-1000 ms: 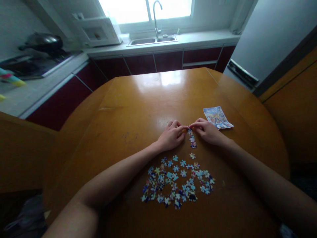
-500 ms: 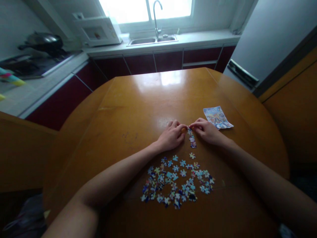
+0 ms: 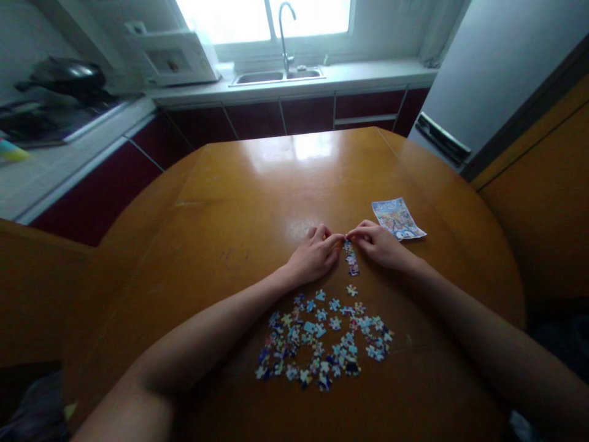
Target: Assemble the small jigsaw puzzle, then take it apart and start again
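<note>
A narrow strip of joined jigsaw puzzle pieces [image 3: 351,259] lies on the wooden table, running away from me. My left hand [image 3: 317,250] rests on its left side, the fingers bent and the index fingertip at the strip's far end. From the right, my right hand [image 3: 380,242] meets the same end with thumb and index finger closed on it. The fingertips nearly touch, and they partly hide the piece between them. One loose puzzle piece [image 3: 351,290] lies just below the strip. Closer to me is a spread of many loose puzzle pieces [image 3: 322,344], mostly light blue and white.
A colourful picture sheet [image 3: 398,218] lies beyond my right hand, partly behind it. The oval table [image 3: 257,190] reaches towards a counter with a sink [image 3: 257,77]. A white microwave [image 3: 172,59] and a dark pan [image 3: 69,72] stand at the left; a fridge is at the right.
The whole view has shifted slightly, so things sit a little further left. Both hands keep their place at the far end of the strip, with hardly any finger movement.
</note>
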`<move>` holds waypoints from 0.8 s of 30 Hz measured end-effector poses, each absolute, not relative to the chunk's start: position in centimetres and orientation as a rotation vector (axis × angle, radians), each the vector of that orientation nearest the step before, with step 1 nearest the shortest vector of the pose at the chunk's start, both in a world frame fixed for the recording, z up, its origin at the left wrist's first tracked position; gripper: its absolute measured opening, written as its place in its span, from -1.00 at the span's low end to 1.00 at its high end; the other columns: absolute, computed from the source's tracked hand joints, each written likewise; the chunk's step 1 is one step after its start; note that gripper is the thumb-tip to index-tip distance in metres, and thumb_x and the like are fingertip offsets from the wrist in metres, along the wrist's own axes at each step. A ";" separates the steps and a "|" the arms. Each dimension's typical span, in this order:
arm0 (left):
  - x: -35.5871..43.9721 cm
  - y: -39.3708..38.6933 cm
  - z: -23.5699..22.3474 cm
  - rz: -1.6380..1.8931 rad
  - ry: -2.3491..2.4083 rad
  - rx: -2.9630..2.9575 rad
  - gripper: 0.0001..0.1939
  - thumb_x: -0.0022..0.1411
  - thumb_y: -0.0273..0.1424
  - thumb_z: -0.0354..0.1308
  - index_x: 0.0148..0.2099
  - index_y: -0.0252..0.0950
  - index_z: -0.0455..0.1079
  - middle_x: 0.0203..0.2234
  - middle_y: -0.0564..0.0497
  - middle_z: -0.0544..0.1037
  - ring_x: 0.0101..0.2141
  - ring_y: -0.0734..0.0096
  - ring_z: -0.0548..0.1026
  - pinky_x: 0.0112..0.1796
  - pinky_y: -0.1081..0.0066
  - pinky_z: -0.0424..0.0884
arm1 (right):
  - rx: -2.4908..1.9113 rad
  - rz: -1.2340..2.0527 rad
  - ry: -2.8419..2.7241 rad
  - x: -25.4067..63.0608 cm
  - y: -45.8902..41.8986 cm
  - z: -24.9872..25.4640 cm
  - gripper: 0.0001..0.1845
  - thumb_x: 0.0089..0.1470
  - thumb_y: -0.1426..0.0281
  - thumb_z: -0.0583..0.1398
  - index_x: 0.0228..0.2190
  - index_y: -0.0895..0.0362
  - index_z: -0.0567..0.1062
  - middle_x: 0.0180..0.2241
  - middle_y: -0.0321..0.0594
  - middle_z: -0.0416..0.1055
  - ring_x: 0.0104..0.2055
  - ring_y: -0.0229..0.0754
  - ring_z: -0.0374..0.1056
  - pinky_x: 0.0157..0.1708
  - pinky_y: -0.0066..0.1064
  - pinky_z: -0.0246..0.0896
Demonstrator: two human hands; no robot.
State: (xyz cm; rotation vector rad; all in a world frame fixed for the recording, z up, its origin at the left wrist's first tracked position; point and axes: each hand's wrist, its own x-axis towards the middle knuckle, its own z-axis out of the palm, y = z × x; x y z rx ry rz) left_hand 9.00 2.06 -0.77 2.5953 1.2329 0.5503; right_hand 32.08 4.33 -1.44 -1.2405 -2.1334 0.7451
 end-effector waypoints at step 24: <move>8.8 2.2 -0.8 0.565 1.211 2.574 -0.66 0.40 -0.34 0.04 0.18 -0.11 0.36 -0.11 -0.07 0.36 -0.04 0.17 0.28 0.08 0.13 0.33 | -1.304 0.701 -2.169 31.7 3.9 -0.6 -0.74 0.23 0.47 0.13 -0.20 0.05 0.61 -0.21 -0.16 0.45 -0.19 -0.13 0.41 -0.11 -0.28 0.32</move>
